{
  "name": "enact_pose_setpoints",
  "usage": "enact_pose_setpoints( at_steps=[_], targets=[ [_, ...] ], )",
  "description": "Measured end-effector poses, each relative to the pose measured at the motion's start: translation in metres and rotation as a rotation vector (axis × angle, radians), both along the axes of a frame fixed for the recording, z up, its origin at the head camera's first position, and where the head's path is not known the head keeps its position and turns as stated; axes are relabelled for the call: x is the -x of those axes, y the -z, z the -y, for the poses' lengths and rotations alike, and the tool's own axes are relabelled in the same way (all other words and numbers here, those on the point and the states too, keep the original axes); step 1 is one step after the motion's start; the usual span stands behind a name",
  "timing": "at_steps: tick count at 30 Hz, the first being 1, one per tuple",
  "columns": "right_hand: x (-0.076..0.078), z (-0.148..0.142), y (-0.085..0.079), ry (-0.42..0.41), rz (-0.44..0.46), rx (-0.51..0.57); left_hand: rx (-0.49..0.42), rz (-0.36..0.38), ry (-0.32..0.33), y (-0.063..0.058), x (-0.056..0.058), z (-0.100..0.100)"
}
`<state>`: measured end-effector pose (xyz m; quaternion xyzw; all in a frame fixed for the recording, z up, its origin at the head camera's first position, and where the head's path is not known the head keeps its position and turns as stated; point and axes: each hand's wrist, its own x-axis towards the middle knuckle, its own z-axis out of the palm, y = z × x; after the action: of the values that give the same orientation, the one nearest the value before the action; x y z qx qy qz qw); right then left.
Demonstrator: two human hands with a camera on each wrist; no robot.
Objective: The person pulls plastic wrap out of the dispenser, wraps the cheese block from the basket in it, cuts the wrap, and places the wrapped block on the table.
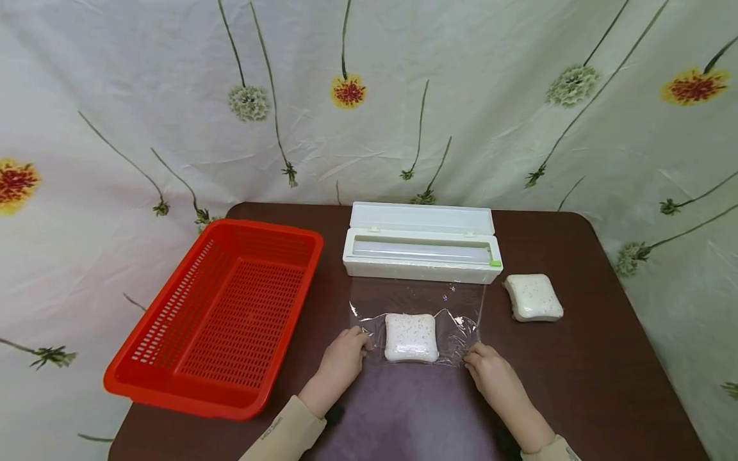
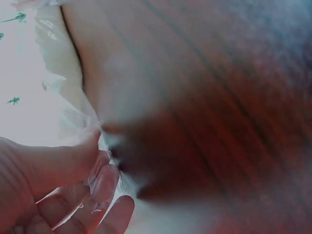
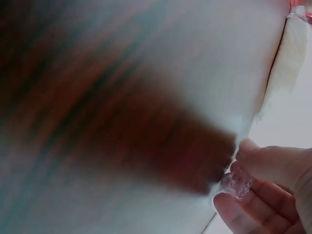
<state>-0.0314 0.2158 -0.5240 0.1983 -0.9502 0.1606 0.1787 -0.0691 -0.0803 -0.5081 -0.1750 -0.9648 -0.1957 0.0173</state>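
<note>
A white, speckled square block (image 1: 411,337) lies on the table with clear plastic wrap (image 1: 418,294) about it. The wrap stretches back to the white dispenser box (image 1: 423,270), whose lid (image 1: 421,218) stands raised. My left hand (image 1: 341,356) pinches the near left corner of the wrap; in the left wrist view, film (image 2: 105,187) is bunched between thumb and fingers. On the other side, my right hand (image 1: 494,374) pinches the near right corner, and crumpled film (image 3: 236,184) shows at its fingertips. A second speckled block (image 1: 533,298) lies to the right of the box.
A red plastic basket (image 1: 314,256) with slotted sides stands at the left of the brown table (image 1: 599,358). Behind the table hangs a flowered cloth (image 1: 461,96). The dispenser box sits near the table's back edge.
</note>
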Motion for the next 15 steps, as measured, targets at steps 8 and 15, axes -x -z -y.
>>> enact_pose_setpoints(
  at_steps=[8,15],
  targets=[
    [-0.001,-0.004,0.002,0.014,-0.058,-0.017,-0.005,0.011,-0.026,-0.008,0.001,0.007],
    [0.000,-0.007,0.001,-0.002,-0.061,-0.011,-0.025,-0.033,-0.018,-0.015,0.003,0.011]
  ],
)
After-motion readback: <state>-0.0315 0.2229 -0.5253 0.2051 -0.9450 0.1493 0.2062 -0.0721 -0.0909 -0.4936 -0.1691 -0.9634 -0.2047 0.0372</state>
